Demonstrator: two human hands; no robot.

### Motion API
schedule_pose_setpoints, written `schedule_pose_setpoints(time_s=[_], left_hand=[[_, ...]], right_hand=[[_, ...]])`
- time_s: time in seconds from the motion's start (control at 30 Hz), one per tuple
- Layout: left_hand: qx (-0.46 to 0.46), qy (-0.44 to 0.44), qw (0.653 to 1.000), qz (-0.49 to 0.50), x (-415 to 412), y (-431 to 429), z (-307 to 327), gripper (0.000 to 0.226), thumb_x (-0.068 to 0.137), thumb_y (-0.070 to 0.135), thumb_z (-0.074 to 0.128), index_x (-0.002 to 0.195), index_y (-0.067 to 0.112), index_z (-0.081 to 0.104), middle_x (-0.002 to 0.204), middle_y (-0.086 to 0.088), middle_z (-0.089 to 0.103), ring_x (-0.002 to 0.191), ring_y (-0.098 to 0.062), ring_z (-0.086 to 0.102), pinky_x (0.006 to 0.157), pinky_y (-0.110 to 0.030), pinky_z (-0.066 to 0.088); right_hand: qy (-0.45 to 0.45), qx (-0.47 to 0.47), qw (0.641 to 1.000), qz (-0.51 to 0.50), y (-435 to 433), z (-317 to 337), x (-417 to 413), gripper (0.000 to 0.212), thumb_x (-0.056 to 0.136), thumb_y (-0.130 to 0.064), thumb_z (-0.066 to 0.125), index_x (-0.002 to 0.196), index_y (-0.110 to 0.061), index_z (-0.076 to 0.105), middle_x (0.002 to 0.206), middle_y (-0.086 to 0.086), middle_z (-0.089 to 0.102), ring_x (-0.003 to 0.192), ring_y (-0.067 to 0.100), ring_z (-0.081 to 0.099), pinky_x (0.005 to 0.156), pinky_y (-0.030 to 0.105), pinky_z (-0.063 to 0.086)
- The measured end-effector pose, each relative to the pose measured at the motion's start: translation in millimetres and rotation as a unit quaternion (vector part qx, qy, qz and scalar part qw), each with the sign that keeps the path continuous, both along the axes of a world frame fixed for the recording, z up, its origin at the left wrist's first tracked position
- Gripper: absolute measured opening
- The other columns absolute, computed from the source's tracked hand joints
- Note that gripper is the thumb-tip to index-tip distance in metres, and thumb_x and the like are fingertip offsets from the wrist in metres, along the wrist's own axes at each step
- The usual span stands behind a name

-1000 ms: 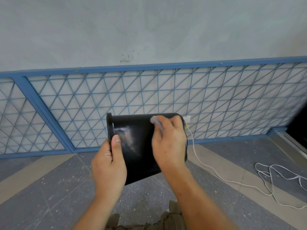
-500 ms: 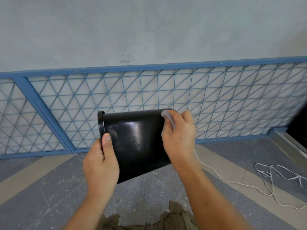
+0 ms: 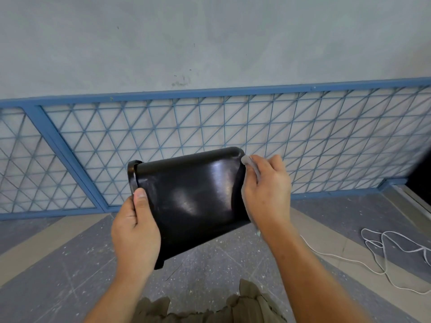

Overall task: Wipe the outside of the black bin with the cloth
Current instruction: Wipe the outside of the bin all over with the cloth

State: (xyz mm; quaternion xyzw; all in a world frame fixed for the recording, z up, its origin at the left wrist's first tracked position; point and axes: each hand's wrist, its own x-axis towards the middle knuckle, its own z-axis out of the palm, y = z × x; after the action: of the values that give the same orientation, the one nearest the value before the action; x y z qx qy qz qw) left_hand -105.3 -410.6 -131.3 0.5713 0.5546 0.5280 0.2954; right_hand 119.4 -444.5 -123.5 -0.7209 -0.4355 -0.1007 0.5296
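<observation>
Since a moment ago the right hand (image 3: 265, 192), clenching a mostly hidden grey cloth (image 3: 250, 163), is sliding rightward onto the far-right end of the glossy black plastic bin (image 3: 193, 199), which the left hand (image 3: 136, 231) is gripping by its left rim, tilting it above the floor.

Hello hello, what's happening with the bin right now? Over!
Left hand grips bin at its rim end. Right hand presses cloth on the far end. Nothing in the way.

Left hand (image 3: 135, 231) raised, thumb extended upward, fingers (image 3: 140, 198) curled in a grip; right hand (image 3: 265, 194) raised, fingers closed, both forearms bare.
</observation>
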Motion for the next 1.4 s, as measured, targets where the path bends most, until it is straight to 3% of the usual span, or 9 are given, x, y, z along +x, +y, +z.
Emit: schedule_pose_setpoints(time_s=[0.17, 0.3, 0.47, 0.73, 0.97, 1.1, 1.23, 1.33, 1.4], left_hand=[[-0.033, -0.045, 0.998, 0.022, 0.3, 11.1, 9.5, 0.049, 0.111, 0.055, 0.035, 0.088, 0.023, 0.066, 0.087, -0.002, 0.069, 0.086, -0.022, 0.066, 0.073, -0.037, 0.049], [-0.019, -0.041, 0.999, 0.012, 14.6, 12.7, 7.2, 0.054, 0.111, 0.055, 0.036, 0.084, 0.018, 0.064, 0.079, -0.007, 0.067, 0.078, -0.026, 0.065, 0.067, -0.041, 0.05], [-0.009, -0.042, 0.999, 0.016, 31.0, 9.0, 5.3, 0.052, 0.113, 0.044, 0.04, 0.076, 0.014, 0.06, 0.07, 0.0, 0.061, 0.062, -0.004, 0.056, 0.059, -0.026, 0.041], [-0.089, -0.126, 0.988, 0.001, 1.4, 34.2, 10.2, 0.058, 0.108, 0.058, 0.042, 0.088, 0.01, 0.066, 0.081, -0.005, 0.065, 0.08, -0.026, 0.064, 0.079, -0.046, 0.055], [-0.059, -0.083, 0.995, -0.011, 19.8, 31.2, 10.8, 0.058, 0.104, 0.062, 0.04, 0.079, 0.016, 0.064, 0.076, -0.005, 0.065, 0.075, -0.026, 0.063, 0.078, -0.055, 0.056], [0.009, -0.004, 0.999, -0.042, 9.1, 17.3, 8.8, 0.052, 0.111, 0.053, 0.036, 0.086, 0.018, 0.065, 0.082, -0.005, 0.067, 0.077, -0.02, 0.064, 0.068, -0.037, 0.051], [0.086, 0.035, 0.993, -0.069, 1.8, 2.2, -1.1, 0.051, 0.108, 0.055, 0.037, 0.07, 0.025, 0.052, 0.056, 0.006, 0.047, 0.052, -0.016, 0.047, 0.047, -0.021, 0.033], [0.111, 0.027, 0.991, -0.073, -0.6, -0.4, -10.0, 0.062, 0.105, 0.069, 0.035, 0.069, 0.021, 0.051, 0.054, -0.005, 0.043, 0.049, -0.022, 0.044, 0.043, -0.031, 0.032], [0.121, 0.042, 0.987, -0.099, -3.3, 0.6, -13.5, 0.068, 0.103, 0.071, 0.036, 0.073, 0.013, 0.053, 0.054, -0.008, 0.044, 0.049, -0.026, 0.045, 0.044, -0.042, 0.035]], right_hand=[[-0.038, 0.0, 0.999, 0.02, -25.1, -20.5, -19.7, 0.02, 0.096, -0.012, 0.068, 0.115, -0.017, 0.074, 0.091, -0.002, 0.048, 0.068, 0.012, 0.05, 0.062, 0.028, 0.049], [-0.075, -0.004, 0.993, 0.088, -29.7, -29.0, -63.4, 0.021, 0.097, -0.019, 0.06, 0.113, -0.022, 0.072, 0.093, -0.003, 0.047, 0.062, 0.019, 0.052, 0.051, 0.034, 0.05], [-0.119, -0.014, 0.977, 0.179, -31.0, -28.8, -120.6, 0.025, 0.093, -0.022, 0.057, 0.116, -0.022, 0.068, 0.092, 0.0, 0.048, 0.063, 0.021, 0.054, 0.046, 0.034, 0.048], [-0.083, -0.012, 0.996, 0.036, -29.0, -25.4, -33.4, 0.019, 0.098, -0.015, 0.065, 0.115, -0.018, 0.072, 0.093, 0.001, 0.051, 0.063, 0.026, 0.055, 0.05, 0.044, 0.053], [-0.156, -0.034, 0.971, 0.177, -34.8, -37.7, -109.5, 0.028, 0.091, -0.014, 0.06, 0.118, -0.023, 0.064, 0.094, 0.0, 0.048, 0.064, 0.021, 0.053, 0.046, 0.035, 0.05], [0.013, -0.03, 0.994, 0.108, -27.9, -33.1, -70.1, 0.02, 0.097, -0.017, 0.062, 0.113, -0.027, 0.063, 0.101, -0.006, 0.054, 0.079, 0.019, 0.061, 0.065, 0.035, 0.052], [0.343, -0.045, 0.937, 0.049, -24.0, -22.0, -39.9, 0.031, 0.098, -0.026, 0.062, 0.126, -0.03, 0.048, 0.089, -0.006, 0.061, 0.084, 0.012, 0.064, 0.068, 0.028, 0.046], [0.391, -0.075, 0.915, 0.071, -26.3, -26.1, -25.9, 0.047, 0.096, -0.027, 0.063, 0.139, -0.035, 0.044, 0.088, 0.003, 0.066, 0.082, 0.019, 0.067, 0.072, 0.032, 0.051], [0.452, -0.089, 0.882, 0.099, -27.4, -27.8, -19.6, 0.035, 0.095, -0.024, 0.063, 0.127, -0.037, 0.059, 0.097, 0.003, 0.07, 0.088, 0.018, 0.069, 0.077, 0.034, 0.055]])
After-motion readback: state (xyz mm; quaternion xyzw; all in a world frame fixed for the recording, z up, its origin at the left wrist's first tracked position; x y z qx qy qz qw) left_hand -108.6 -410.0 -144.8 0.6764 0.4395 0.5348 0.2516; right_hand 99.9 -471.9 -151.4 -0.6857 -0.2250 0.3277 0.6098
